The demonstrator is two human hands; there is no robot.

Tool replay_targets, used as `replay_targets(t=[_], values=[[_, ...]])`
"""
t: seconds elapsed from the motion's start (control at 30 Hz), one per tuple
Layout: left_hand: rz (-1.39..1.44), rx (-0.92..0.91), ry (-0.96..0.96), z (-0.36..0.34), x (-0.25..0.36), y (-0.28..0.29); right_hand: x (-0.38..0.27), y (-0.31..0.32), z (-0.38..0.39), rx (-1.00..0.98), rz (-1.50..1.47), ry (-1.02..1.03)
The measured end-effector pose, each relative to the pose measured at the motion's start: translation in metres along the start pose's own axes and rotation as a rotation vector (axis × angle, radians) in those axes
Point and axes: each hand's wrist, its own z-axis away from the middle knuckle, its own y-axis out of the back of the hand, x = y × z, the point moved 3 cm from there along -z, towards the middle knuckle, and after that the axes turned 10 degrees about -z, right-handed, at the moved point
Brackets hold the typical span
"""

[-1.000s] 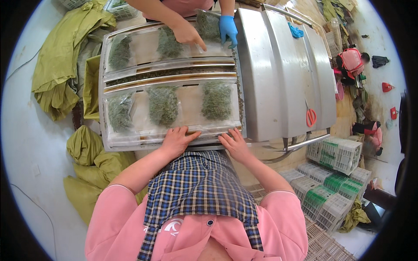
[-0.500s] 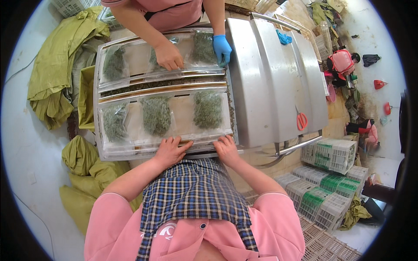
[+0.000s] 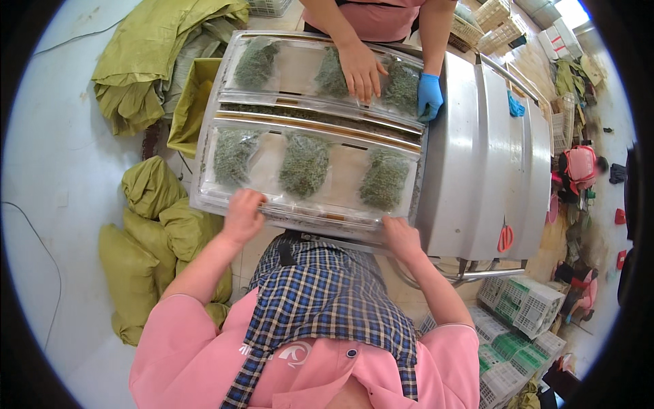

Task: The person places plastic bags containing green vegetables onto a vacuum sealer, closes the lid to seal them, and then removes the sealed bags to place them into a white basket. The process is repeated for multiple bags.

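Observation:
Clear bags of green leafy material (image 3: 303, 163) lie in two rows on the tray bed (image 3: 272, 150) of a steel machine. My left hand (image 3: 245, 213) grips the front edge by the left bag, fingers curled over the plastic bag ends. My right hand (image 3: 398, 235) is closed at that edge below the right-hand bag, its fingertips partly hidden. Across from me, a co-worker's bare hand (image 3: 361, 75) rests over the back row, and their blue-gloved hand (image 3: 429, 95) holds the back row's right end.
The raised steel lid (image 3: 480, 157) carries red scissors (image 3: 505, 237) and a blue glove (image 3: 515, 105). Olive sacks (image 3: 136, 273) and folded sheeting (image 3: 136, 61) lie left. Plastic crates (image 3: 518, 303) are stacked lower right. Other people (image 3: 579, 293) are at the far right.
The view has shifted, moving the bed rightward in the picture. My left hand has slid left along the front edge and curled its fingers. The co-worker's bare fingers have changed position over the back row.

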Motion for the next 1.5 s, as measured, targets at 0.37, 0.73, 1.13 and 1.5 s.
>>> replay_targets(t=[0.37,0.73,1.13,1.5], values=[[-0.131,-0.330,-0.107,-0.001,-0.047,0.003,0.000,0.004,0.003,-0.020,0.028,0.084],[-0.289,-0.582,-0.065,0.000,-0.049,-0.001,-0.005,0.002,0.008,0.068,0.013,0.090],[-0.282,-0.183,-0.021,0.025,-0.111,0.018,-0.005,-0.004,0.012,0.127,0.005,0.050],[0.163,-0.247,-0.347,-0.007,-0.016,0.000,-0.007,-0.002,0.011,0.129,0.013,0.040]])
